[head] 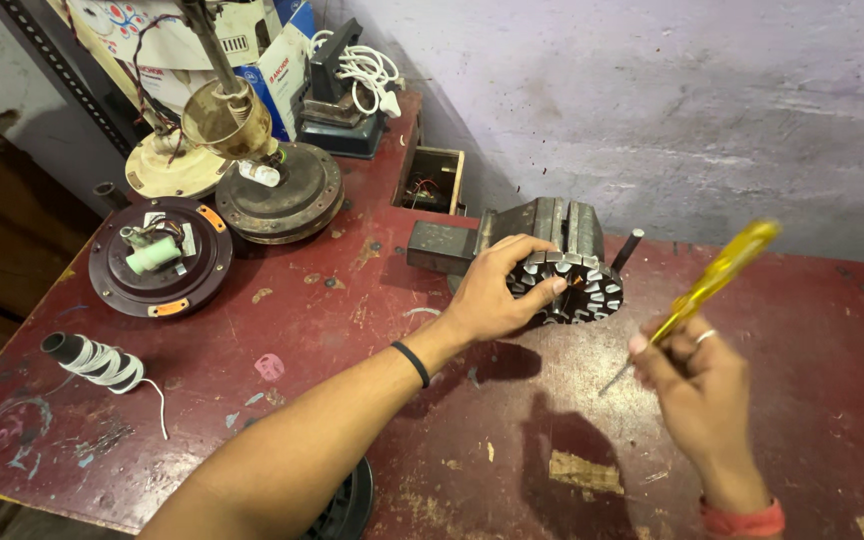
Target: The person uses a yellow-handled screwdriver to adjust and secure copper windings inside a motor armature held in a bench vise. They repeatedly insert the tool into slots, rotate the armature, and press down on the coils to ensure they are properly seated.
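My left hand (497,290) grips a round slotted metal stator core (577,288) that sits upright against a small bench vise (537,232) near the middle of the table. The fingers curl over the core's top left edge. To the right and nearer me, my right hand (697,385) holds a screwdriver with a yellow see-through handle (717,275). Its thin metal tip points down and left toward the table, a little short of the core. A black band is on my left wrist and a ring on my right hand.
The worn red table (302,330) carries opened fan motor housings (160,258) at the left, another dark housing (287,195), a spool of white wire (97,362), a small open wooden box (432,180), and cardboard boxes with a white cable at the back. A grey wall runs behind.
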